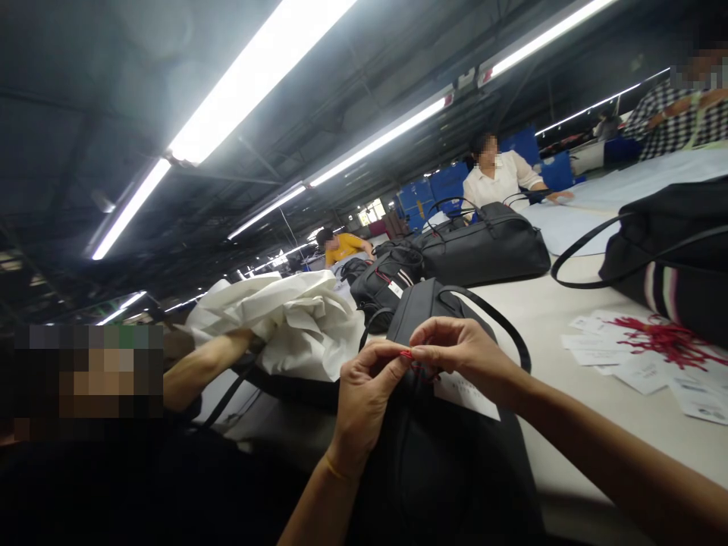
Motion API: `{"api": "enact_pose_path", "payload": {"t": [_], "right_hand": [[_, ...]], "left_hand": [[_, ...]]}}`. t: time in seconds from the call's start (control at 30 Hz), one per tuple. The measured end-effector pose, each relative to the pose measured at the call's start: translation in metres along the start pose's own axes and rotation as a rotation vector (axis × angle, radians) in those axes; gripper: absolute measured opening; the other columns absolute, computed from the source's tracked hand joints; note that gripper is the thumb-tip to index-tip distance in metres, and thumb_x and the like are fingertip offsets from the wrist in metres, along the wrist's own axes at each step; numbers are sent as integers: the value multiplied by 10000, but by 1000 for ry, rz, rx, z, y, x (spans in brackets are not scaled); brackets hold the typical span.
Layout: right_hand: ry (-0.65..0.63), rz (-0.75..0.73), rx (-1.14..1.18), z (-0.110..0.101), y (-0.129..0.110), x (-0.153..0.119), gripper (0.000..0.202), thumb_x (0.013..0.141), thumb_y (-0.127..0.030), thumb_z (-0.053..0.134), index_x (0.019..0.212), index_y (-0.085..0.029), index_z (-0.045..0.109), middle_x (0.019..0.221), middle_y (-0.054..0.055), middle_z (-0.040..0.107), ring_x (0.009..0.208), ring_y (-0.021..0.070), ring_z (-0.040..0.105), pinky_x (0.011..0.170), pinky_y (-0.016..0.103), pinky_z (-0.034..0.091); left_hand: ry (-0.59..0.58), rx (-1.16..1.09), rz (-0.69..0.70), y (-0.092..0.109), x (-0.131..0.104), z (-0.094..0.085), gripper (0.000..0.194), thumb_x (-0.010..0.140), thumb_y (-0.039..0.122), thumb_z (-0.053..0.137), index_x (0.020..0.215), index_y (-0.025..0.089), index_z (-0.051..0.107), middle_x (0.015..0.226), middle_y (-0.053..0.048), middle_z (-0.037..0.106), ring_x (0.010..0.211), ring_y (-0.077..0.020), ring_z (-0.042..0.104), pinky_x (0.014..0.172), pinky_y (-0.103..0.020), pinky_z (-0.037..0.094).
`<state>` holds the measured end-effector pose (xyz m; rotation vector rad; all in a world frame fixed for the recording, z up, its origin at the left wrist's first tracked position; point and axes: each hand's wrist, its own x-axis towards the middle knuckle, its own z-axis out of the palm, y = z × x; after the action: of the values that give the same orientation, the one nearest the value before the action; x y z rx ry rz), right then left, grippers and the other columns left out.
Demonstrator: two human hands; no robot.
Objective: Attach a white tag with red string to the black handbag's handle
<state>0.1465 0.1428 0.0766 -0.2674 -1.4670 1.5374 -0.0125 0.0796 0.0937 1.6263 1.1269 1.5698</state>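
A black bag (444, 455) stands on the pale table (569, 334) right in front of me. Over its top, my left hand (364, 402) and my right hand (460, 353) meet, both pinching a thin red string (406, 354) between fingertips. A white paper tag (466, 394) hangs from the string under my right hand. The bag's black handle (500, 322) loops up behind my right hand.
Red strings (660, 337) and white tags (642, 371) lie scattered at the right. More black bags (489, 246) stand along the table, one (676, 258) at far right. A co-worker's arm (199, 371) at the left handles white wrapping (284, 318). Other people work further back.
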Motion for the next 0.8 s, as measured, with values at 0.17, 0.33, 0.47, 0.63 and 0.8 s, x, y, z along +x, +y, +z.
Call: {"api": "enact_pose_path", "payload": {"t": [0.17,0.33,0.47,0.63,0.8], "right_hand": [[-84,-128,-50,0,1,0,267,780,-363,811,960,-171,765,776,30,643,592,104,595,513,179,464],[-139,-212,-97,-2,-3,1,147,807,-310,793,876,-181,781,827,39,630,625,120,625,517,180,499],[-146,-271,-233,-3,-9,0,139,834,-320,765,859,-184,772,805,38,612,635,136,624,559,209,521],[-113,-379,-479,-1,-11,-3,113,903,-300,668,892,-211,736,827,37,612,668,137,612,559,196,498],[-56,-475,-587,6,-2,-4,128,933,-290,589,863,-216,667,774,14,575,614,123,584,514,183,478]], "left_hand": [[-94,-206,-210,0,3,-3,174,764,281,771,808,125,704,722,-14,639,698,-102,591,689,-199,462],[-135,-279,-291,0,4,-7,191,737,268,795,768,105,699,677,-19,631,644,-87,576,635,-179,434],[-96,-281,-284,1,1,-5,218,706,284,821,763,100,719,650,-22,640,602,-76,561,600,-173,409],[-32,-284,-240,2,0,-1,267,673,321,842,756,92,732,614,-27,639,566,-68,546,584,-176,395],[7,-305,-228,3,1,0,352,601,373,874,723,82,718,584,-28,623,542,-80,537,570,-200,390]]}}
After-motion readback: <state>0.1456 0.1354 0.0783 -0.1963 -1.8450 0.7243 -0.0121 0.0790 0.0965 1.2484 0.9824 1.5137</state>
